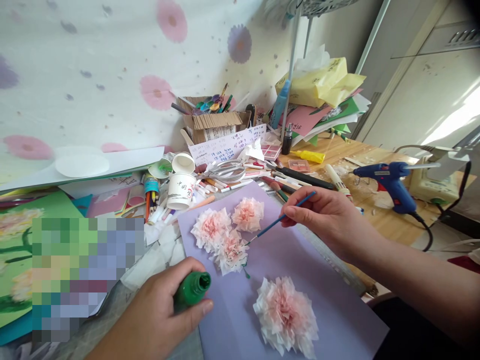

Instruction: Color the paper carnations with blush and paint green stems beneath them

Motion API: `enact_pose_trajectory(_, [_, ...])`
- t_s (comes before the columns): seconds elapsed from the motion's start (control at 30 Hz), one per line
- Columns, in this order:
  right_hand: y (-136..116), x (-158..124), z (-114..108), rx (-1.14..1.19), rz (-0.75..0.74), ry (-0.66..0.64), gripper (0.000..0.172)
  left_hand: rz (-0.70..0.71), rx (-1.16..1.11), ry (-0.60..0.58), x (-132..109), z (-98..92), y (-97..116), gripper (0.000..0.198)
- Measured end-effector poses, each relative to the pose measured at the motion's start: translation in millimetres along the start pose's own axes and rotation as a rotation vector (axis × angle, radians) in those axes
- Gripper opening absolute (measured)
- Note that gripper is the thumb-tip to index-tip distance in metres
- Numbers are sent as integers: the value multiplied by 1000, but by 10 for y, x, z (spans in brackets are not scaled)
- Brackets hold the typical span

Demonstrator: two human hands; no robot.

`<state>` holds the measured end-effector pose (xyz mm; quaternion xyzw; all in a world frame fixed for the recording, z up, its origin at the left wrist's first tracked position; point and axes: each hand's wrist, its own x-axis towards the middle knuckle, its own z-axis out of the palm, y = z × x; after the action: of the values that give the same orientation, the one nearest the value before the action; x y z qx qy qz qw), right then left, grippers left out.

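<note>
A thin blue paintbrush [275, 225] is pinched in my right hand [322, 212], its tip touching or just above the purple paper [330, 300] beside the paper flowers. My left hand [165, 300] grips an open green paint bottle [192, 288], tilted with its mouth toward the paper. Three pink-and-white tissue flowers [230, 250] cluster at the sheet's far part, and a larger tissue flower [287, 315] lies nearer me. A small green paint stroke [246, 272] shows just below the cluster.
White paper cups [180, 190] stand among markers and scissors [227, 171] behind the sheet. A blue glue gun [390, 180] with its cord is at the right, near a power strip [431, 185]. A cardboard box [213, 122] of paints stands against the wall; green painted paper [56, 205] lies left.
</note>
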<state>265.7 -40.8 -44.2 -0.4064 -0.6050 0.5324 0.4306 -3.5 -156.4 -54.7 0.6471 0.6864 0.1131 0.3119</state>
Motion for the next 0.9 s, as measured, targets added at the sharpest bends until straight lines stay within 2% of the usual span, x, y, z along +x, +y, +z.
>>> enact_pose_trajectory(0.33, [9, -5, -13, -34, 23, -18, 20, 6, -6, 39, 0, 14, -15, 16])
enact_pose_trajectory(0.9, [11, -8, -21, -89, 7, -26, 23, 14, 7, 41, 1, 18, -39, 16])
